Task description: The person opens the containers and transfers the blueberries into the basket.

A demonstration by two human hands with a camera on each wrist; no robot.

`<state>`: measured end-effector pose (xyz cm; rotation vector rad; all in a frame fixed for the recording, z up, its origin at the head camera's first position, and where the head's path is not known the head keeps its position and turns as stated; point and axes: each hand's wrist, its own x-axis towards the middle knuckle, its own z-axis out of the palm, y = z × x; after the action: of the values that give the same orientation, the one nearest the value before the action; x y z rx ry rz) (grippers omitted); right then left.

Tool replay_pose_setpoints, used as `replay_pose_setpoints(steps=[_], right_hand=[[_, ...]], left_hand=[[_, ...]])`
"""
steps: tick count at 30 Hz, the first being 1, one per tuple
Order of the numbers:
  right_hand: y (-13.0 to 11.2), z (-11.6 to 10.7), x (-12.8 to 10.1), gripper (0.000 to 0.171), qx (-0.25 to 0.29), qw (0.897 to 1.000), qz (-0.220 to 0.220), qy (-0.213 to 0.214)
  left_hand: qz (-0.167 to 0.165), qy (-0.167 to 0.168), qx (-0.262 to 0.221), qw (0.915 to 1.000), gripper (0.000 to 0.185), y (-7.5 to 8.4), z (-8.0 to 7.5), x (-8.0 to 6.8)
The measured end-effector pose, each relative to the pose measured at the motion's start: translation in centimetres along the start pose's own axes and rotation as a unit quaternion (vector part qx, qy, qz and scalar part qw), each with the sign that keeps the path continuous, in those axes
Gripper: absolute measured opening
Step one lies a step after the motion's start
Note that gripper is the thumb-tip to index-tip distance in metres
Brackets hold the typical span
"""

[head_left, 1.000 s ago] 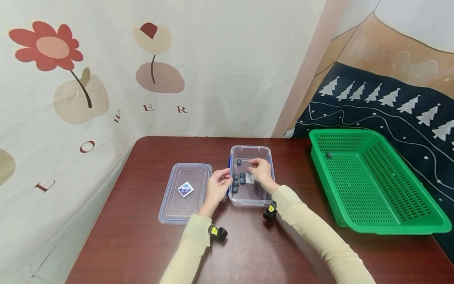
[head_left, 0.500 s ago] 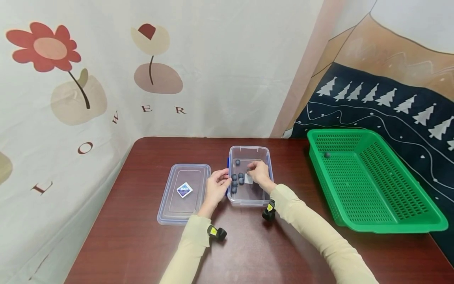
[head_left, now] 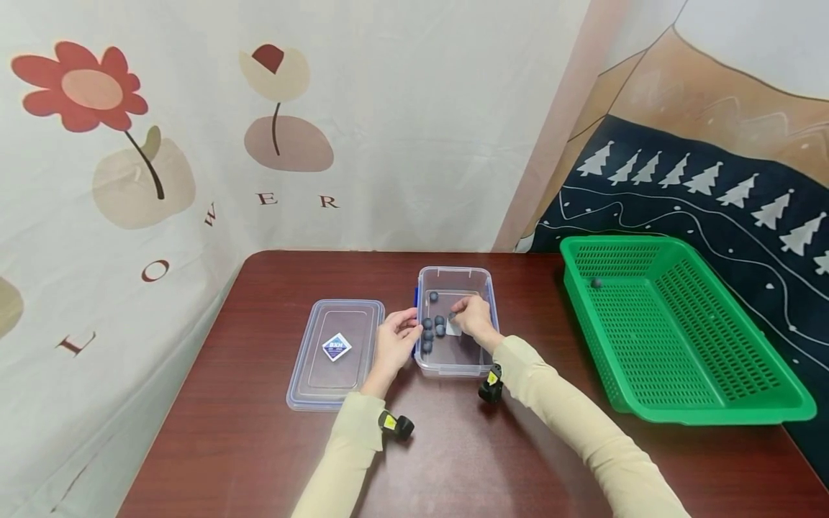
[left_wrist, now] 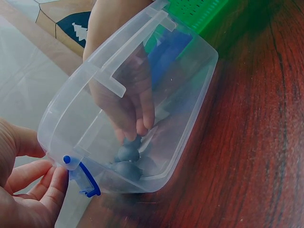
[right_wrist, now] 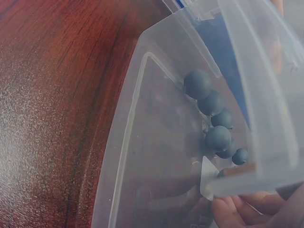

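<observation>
A clear plastic box point(head_left: 461, 360) with blue latches stands uncovered on the table. Several dark blue-grey balls point(head_left: 428, 335) lie inside, mostly along its left side, with one ball point(head_left: 434, 296) farther back. My left hand point(head_left: 393, 344) holds the box's left edge, thumb and fingers by the blue latch point(left_wrist: 85, 178) in the left wrist view. Reaching into the box, my right hand point(head_left: 476, 317) pinches a dark ball point(left_wrist: 132, 141) at its fingertips, just above a white patch point(head_left: 454, 327) on the floor. The box wall partly veils these fingers in both wrist views.
Left of the box lies its clear lid point(head_left: 332, 385) with a blue-and-white diamond sticker point(head_left: 337, 347). A green basket point(head_left: 686, 345) stands at the right, with a single dark ball point(head_left: 596, 283) in its far left corner. A printed cloth hangs behind the table.
My right hand has dipped slightly in the box, and its spread fingertips have come together on a ball. The left hand keeps its place at the box edge. The view has shifted slightly.
</observation>
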<state>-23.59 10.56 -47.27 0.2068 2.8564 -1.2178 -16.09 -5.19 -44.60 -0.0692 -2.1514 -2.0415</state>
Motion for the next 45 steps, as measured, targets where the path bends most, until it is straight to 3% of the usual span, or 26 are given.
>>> replay_pose_setpoints(steps=[2,6,7,13,17,31,45], right_hand=[[2.9,1.9,2.2,0.016,0.01,0.999,-0.036,0.016],[7.0,4.5,5.6,0.017,0.019,0.998,-0.066,0.016],[7.3,4.7,5.9,0.016,0.021,0.998,-0.054,0.012],[1.1,0.3,0.8,0.013,0.047,0.999,0.01,-0.004],[-0.4,-0.8,-0.7,0.013,0.062,0.998,0.005,-0.01],[-2.5,-4.6,-0.7,0.017,0.09,0.996,-0.005,-0.024],[-3.4,-10.4,-0.3,0.024,0.112,0.994,0.003,-0.006]], left_hand=[[0.0,0.0,0.0,1.0,0.031,0.0,0.0,0.0],[0.001,0.001,0.002,1.0,0.031,0.1,0.0,-0.1],[0.002,0.001,0.003,1.0,0.031,0.1,0.0,-0.1],[0.004,0.004,0.008,0.9999,0.031,0.0,0.1,-0.2],[0.003,0.0,-0.002,1.0,0.031,0.0,0.1,-0.2],[0.007,-0.001,-0.005,1.0,0.031,0.1,0.0,0.0],[0.006,-0.001,-0.005,1.0,0.031,0.3,0.0,-0.1]])
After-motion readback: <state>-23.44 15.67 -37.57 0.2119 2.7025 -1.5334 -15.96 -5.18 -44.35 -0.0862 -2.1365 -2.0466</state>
